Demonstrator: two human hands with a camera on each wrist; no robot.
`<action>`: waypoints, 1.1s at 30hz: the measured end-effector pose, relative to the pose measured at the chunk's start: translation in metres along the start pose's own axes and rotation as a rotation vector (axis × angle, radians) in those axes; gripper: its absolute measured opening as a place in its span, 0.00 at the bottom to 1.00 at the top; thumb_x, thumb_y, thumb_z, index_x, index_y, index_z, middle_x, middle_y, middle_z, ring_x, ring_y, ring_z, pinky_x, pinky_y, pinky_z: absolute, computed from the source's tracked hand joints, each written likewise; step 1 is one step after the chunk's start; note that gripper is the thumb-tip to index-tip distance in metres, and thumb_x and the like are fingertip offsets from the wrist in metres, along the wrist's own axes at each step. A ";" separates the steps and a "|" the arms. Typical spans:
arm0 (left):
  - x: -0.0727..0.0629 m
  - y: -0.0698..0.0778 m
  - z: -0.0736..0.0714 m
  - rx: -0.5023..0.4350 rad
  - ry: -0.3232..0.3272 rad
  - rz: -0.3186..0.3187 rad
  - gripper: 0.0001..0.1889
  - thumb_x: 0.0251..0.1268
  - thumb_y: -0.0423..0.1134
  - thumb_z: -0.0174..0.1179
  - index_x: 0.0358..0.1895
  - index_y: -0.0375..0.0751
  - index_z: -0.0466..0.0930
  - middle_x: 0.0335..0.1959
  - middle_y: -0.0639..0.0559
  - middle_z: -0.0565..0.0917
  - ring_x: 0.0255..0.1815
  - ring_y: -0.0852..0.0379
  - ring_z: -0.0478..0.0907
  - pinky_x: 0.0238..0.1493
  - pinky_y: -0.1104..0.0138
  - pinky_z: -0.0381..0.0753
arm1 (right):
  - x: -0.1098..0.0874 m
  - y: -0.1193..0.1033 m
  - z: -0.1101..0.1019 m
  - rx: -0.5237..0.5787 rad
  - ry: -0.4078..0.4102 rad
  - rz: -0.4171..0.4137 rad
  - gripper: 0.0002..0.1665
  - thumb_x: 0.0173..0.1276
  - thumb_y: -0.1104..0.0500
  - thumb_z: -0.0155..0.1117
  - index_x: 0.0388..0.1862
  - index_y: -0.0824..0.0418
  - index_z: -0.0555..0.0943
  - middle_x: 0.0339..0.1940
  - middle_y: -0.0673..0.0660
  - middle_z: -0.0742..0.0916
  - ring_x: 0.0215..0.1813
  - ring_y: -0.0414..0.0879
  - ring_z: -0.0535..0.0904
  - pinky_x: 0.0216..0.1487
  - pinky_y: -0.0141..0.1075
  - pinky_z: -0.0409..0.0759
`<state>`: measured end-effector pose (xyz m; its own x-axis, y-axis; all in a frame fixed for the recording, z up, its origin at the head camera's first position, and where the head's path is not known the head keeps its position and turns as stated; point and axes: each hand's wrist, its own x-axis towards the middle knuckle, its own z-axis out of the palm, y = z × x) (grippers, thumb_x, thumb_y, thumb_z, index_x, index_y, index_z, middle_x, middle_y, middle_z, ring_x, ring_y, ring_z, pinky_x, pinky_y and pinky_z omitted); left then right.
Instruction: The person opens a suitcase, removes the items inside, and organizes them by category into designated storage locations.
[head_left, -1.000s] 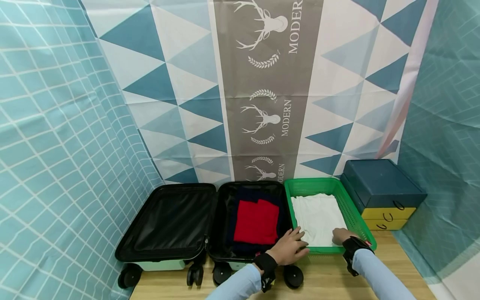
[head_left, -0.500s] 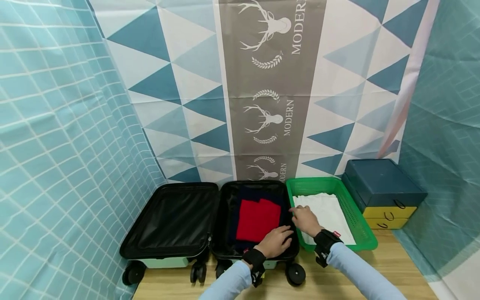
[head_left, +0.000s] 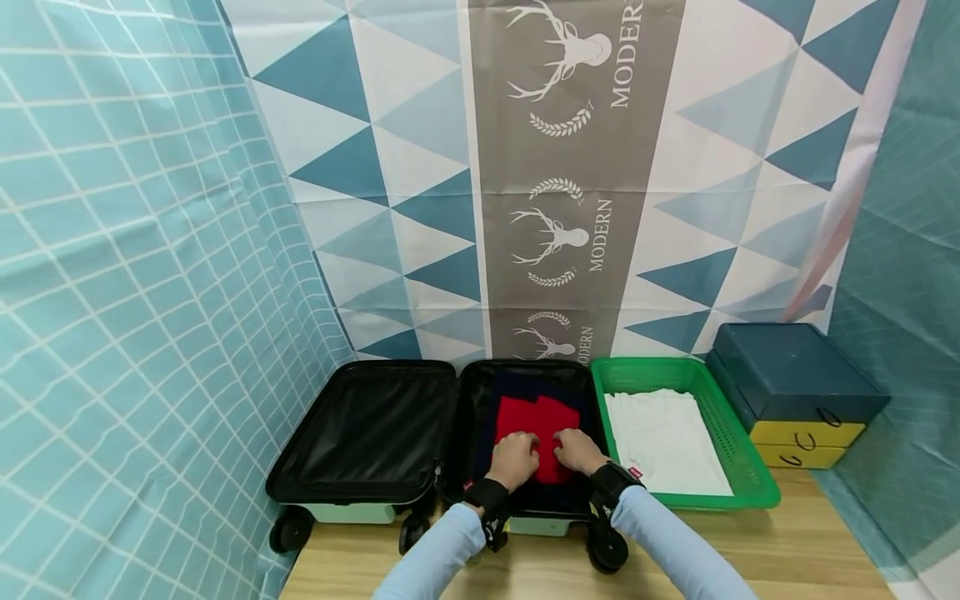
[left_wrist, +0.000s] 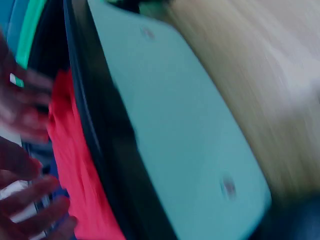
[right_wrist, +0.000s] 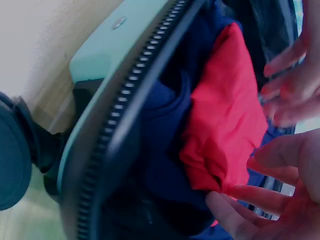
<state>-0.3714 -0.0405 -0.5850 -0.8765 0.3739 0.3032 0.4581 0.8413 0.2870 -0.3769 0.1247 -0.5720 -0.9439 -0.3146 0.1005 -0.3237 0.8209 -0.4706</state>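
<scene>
Red folded cloth [head_left: 517, 414] lies on navy clothing [head_left: 536, 387] inside the right half of an opened suitcase [head_left: 452, 492]. My left hand [head_left: 513, 458] is over the red cloth's near left part; in the right wrist view its loosely bent fingers stand just off the cloth's far edge. My right hand [head_left: 580, 452] is at the cloth's right side, fingertips [right_wrist: 215, 199] touching its corner, as the right wrist view shows. Neither hand curls round the cloth. In the left wrist view, blurred, both hands have spread fingers beside the red cloth [left_wrist: 75, 165].
The suitcase's other half [head_left: 367, 433] lies open at left, black lining up. To the right, a green basket [head_left: 645, 363] holds white folded cloth [head_left: 667, 442]. Stacked dark blue boxes with yellow fronts [head_left: 802, 367] stand beyond it. Black wheels [head_left: 606, 546] stick out at the near edge.
My right hand has left the white cloth in the basket and moved left over the suitcase. My left hand has moved from the basket's near edge to the red cloth.
</scene>
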 end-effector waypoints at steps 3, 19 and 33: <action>0.000 -0.014 -0.003 0.015 -0.066 -0.146 0.16 0.59 0.33 0.63 0.52 0.39 0.83 0.41 0.42 0.83 0.37 0.43 0.81 0.34 0.56 0.81 | -0.004 0.002 0.002 -0.016 -0.027 -0.010 0.05 0.64 0.71 0.62 0.34 0.72 0.84 0.29 0.64 0.85 0.30 0.53 0.79 0.36 0.43 0.77; 0.011 -0.026 -0.007 -0.375 -0.266 -0.546 0.35 0.64 0.39 0.62 0.73 0.34 0.60 0.60 0.26 0.72 0.60 0.27 0.69 0.57 0.40 0.67 | -0.013 0.004 0.005 -0.032 -0.062 -0.039 0.10 0.58 0.73 0.67 0.20 0.63 0.82 0.19 0.53 0.81 0.23 0.45 0.72 0.29 0.39 0.74; 0.016 -0.007 -0.002 -0.471 -0.021 -0.378 0.10 0.56 0.29 0.66 0.37 0.39 0.74 0.44 0.34 0.70 0.39 0.36 0.74 0.40 0.51 0.73 | -0.014 0.011 0.004 -0.033 -0.044 -0.020 0.13 0.58 0.72 0.68 0.16 0.63 0.79 0.16 0.51 0.78 0.22 0.45 0.71 0.28 0.37 0.73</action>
<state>-0.3881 -0.0409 -0.5806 -0.9919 0.0943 0.0854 0.1264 0.6554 0.7447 -0.3672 0.1361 -0.5823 -0.9335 -0.3516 0.0703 -0.3453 0.8292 -0.4395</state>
